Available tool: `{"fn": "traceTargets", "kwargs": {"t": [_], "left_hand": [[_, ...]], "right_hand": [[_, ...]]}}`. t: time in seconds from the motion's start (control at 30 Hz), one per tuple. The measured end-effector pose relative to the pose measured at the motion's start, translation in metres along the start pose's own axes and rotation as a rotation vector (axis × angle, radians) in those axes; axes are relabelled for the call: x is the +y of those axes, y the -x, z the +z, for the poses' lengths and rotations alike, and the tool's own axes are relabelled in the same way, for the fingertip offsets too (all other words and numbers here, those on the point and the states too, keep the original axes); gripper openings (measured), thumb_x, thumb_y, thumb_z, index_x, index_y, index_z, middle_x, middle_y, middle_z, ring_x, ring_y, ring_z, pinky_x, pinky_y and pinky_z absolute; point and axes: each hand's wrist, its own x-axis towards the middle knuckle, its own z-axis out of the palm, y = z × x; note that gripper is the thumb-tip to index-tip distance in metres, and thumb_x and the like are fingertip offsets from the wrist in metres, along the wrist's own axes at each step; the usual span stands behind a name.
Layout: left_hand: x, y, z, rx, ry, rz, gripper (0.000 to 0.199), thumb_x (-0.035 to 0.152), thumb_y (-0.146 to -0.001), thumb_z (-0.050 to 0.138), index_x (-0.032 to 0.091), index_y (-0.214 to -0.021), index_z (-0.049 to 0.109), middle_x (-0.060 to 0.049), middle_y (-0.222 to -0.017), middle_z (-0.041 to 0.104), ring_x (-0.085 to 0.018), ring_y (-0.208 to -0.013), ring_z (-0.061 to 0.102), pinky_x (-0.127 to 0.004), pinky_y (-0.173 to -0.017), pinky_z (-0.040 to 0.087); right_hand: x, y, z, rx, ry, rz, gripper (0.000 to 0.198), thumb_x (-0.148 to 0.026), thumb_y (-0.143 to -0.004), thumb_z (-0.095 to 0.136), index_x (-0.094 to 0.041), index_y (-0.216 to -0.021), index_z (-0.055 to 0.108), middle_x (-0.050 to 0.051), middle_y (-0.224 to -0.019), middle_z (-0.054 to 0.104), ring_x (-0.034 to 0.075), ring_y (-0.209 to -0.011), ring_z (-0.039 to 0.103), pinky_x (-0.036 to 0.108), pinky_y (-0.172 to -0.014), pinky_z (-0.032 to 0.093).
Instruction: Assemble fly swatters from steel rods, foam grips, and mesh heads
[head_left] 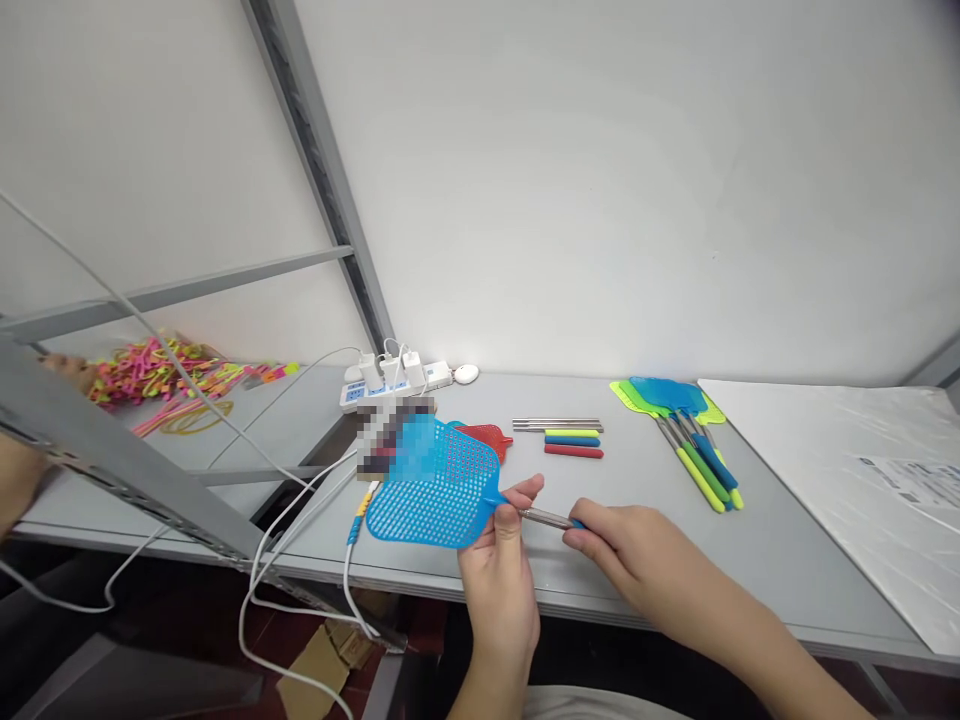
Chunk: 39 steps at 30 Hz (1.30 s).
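The person holds a blue fly swatter just above the front edge of the grey worktop. The left hand has its fingers closed around the neck where the blue mesh head meets the metal rod, thumb on the near side. The right hand pinches the other end of that rod, fingers shut on it where a bit of blue grip shows at the fingertips. The rod looks short, so it may be telescoped in, though that cannot be told for sure.

As for how far the work has come, this reads as assembly in mid-run. Well apart to the right lies a small bunch of finished swatters, blue and yellow-green heads fanned together with their coloured handles pointing toward the person. Behind the held swatter a red swatter head lies flat without a handle, partly hidden by the blue mesh. Beside it sit bare metal rods and three loose foam grips in yellow-green, blue and red, so at least a few more pieces appear not yet put together.

Further left, a power strip with plugged chargers rests against the wall, white cables trailing off the worktop edge. A heap of bright plastic parts lies on the far left, behind a slanted metal frame bar. A white sheet covers the right end.
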Motion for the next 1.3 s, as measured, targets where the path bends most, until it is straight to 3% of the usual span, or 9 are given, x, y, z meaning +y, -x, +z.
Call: {"fn": "traceTargets", "kwargs": {"t": [0.2,0.33,0.5,0.63,0.73,0.8,1.0,1.17,1.3], "left_hand": [[0.023,-0.01,-0.005,0.129,0.072,0.179,0.028,0.045,-0.085,0.066,0.017,-0.08,0.067,-0.002,-0.086,0.07,-0.016,-0.084,0.069,-0.035,-0.09,0.053],[0.03,-0.013,-0.002,0.14,0.11,0.164,0.027,0.044,-0.082,0.071,0.017,-0.08,0.067,-0.001,-0.086,0.069,-0.013,-0.073,0.068,-0.03,-0.078,0.057],[0.012,0.0,0.016,0.123,0.162,0.02,0.025,0.043,-0.084,0.068,0.019,-0.085,0.067,-0.002,-0.088,0.07,-0.014,-0.071,0.069,-0.035,-0.076,0.059],[-0.006,0.022,0.028,-0.069,0.1,-0.165,0.029,0.045,-0.09,0.061,0.017,-0.092,0.068,-0.009,-0.096,0.072,-0.021,-0.082,0.071,-0.039,-0.081,0.058],[-0.009,0.031,0.03,-0.186,0.042,-0.167,0.03,0.044,-0.092,0.057,0.016,-0.088,0.067,-0.009,-0.09,0.072,-0.023,-0.087,0.071,-0.04,-0.085,0.056],[-0.003,0.029,0.028,-0.178,0.026,-0.094,0.027,0.042,-0.091,0.059,0.017,-0.085,0.065,-0.006,-0.083,0.07,-0.021,-0.083,0.07,-0.038,-0.084,0.056],[0.028,0.0,0.017,0.037,0.111,0.062,0.027,0.042,-0.085,0.068,0.017,-0.076,0.061,0.002,-0.072,0.062,-0.012,-0.067,0.065,-0.031,-0.078,0.058],[0.021,-0.01,0.017,0.014,0.152,-0.056,0.026,0.042,-0.084,0.068,0.018,-0.078,0.063,0.002,-0.074,0.063,-0.013,-0.069,0.065,-0.033,-0.078,0.058],[-0.004,0.012,0.034,-0.067,0.063,-0.16,0.03,0.047,-0.09,0.06,0.018,-0.093,0.067,-0.006,-0.096,0.071,-0.018,-0.087,0.068,-0.037,-0.089,0.054]], "right_hand": [[0.058,0.036,-0.002,0.02,0.224,-0.048,0.031,-0.04,-0.103,0.028,-0.024,-0.079,0.041,-0.004,-0.065,0.051,0.015,-0.059,0.048,0.027,-0.057,0.029],[0.088,0.068,-0.006,0.126,0.317,-0.074,0.024,-0.034,-0.102,0.034,-0.023,-0.083,0.043,-0.002,-0.071,0.054,0.015,-0.063,0.051,0.027,-0.059,0.032],[0.064,0.065,-0.004,0.268,0.377,-0.129,0.017,-0.036,-0.1,0.04,-0.023,-0.105,0.05,0.001,-0.085,0.063,0.018,-0.07,0.056,0.029,-0.064,0.034],[0.039,0.047,0.0,0.311,0.392,-0.143,0.021,-0.032,-0.102,0.036,-0.023,-0.091,0.051,-0.003,-0.069,0.058,0.015,-0.057,0.052,0.03,-0.055,0.025],[0.033,0.041,-0.001,0.295,0.397,-0.159,0.026,-0.032,-0.102,0.034,-0.023,-0.083,0.049,-0.004,-0.066,0.057,0.014,-0.053,0.048,0.03,-0.054,0.022],[0.036,0.043,-0.003,0.285,0.408,-0.168,0.028,-0.033,-0.102,0.034,-0.023,-0.079,0.046,-0.005,-0.062,0.055,0.014,-0.05,0.045,0.03,-0.053,0.02],[0.07,0.075,-0.009,0.323,0.528,-0.158,0.03,-0.03,-0.102,0.034,-0.023,-0.074,0.042,-0.005,-0.057,0.052,0.015,-0.048,0.041,0.029,-0.054,0.02],[0.093,0.105,-0.014,0.324,0.609,-0.11,0.029,-0.027,-0.101,0.038,-0.022,-0.072,0.043,-0.005,-0.056,0.052,0.014,-0.049,0.043,0.029,-0.056,0.023],[0.089,0.103,-0.016,0.38,0.64,-0.115,0.03,-0.029,-0.101,0.039,-0.022,-0.073,0.046,-0.004,-0.057,0.053,0.014,-0.048,0.042,0.03,-0.056,0.023]]}}
